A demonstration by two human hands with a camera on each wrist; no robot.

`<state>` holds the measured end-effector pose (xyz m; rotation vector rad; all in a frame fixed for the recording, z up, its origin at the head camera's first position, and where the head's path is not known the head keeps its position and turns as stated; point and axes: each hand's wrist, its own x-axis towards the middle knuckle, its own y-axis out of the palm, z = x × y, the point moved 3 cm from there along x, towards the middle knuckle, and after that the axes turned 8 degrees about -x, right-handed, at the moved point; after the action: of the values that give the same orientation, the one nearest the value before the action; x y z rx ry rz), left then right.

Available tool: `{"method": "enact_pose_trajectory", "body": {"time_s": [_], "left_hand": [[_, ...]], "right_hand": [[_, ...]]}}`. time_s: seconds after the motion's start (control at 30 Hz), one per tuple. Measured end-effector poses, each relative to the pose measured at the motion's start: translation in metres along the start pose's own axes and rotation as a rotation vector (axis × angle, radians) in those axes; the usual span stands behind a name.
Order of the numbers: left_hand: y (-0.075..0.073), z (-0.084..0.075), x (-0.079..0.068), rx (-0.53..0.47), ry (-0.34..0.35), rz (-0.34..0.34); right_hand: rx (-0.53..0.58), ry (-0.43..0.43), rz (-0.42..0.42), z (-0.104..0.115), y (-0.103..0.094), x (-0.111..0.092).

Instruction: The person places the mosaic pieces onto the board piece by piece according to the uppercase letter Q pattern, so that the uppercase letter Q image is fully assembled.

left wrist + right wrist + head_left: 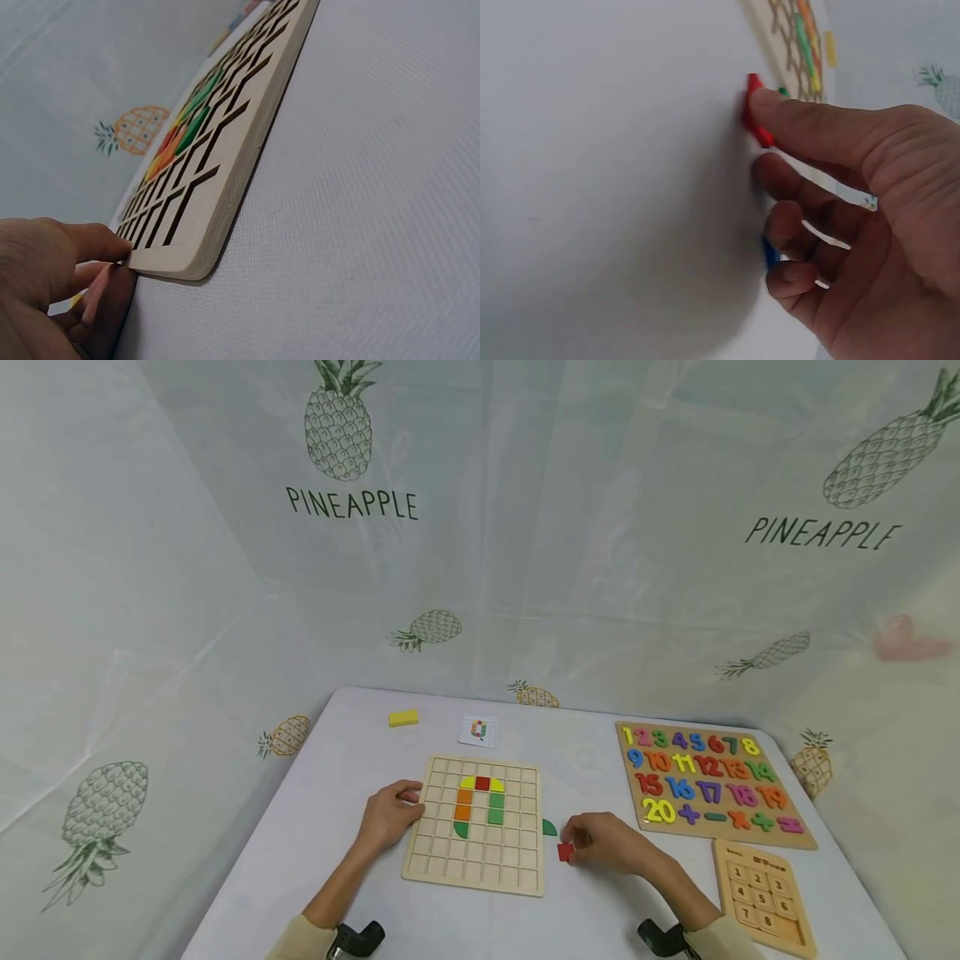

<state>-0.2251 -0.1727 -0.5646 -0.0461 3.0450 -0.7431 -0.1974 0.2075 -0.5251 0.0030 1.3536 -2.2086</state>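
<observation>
A pale wooden grid board (472,872) lies on the table, with yellow, red, orange and green pieces set in several of its cells. At the board's left edge, my left hand (388,817) grips the rim; the left wrist view shows a digit over the edge near a corner. My right hand (611,843), right of the board, pinches a red square piece (565,852) close over the table. In the right wrist view, the thumb lies on the red piece (756,112), with the other fingers curled below. A green quarter-round piece (550,828) lies beside the board's right edge.
Behind the board lie a pattern card (478,732) and a yellow block (403,717). A colourful number board (652,820) sits at the right, with a wooden number puzzle (780,935) in front of it. A pineapple-print curtain (525,568) surrounds the table.
</observation>
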Motion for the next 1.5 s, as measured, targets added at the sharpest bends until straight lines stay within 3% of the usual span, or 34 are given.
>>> {"method": "enact_pose_trajectory", "body": {"time_s": [0.4,0.63,0.9,1.07,1.5], "left_hand": [[-0.001,-0.002,-0.001,-0.012,-0.022,0.007],[0.000,-0.002,-0.002,-0.022,-0.021,0.009],[0.000,-0.001,-0.002,-0.019,-0.007,0.004],[0.000,-0.001,-0.001,-0.021,-0.011,0.005],[0.000,-0.003,-0.002,-0.015,-0.009,0.000]], "right_hand": [[-0.167,-0.050,-0.099,0.002,0.009,-0.005],[-0.039,-0.036,-0.062,0.002,0.009,-0.007],[0.111,-0.154,-0.072,0.015,0.003,-0.002],[0.199,-0.151,-0.060,0.027,0.007,0.007],[0.165,-0.175,-0.170,0.066,0.029,0.044]]}}
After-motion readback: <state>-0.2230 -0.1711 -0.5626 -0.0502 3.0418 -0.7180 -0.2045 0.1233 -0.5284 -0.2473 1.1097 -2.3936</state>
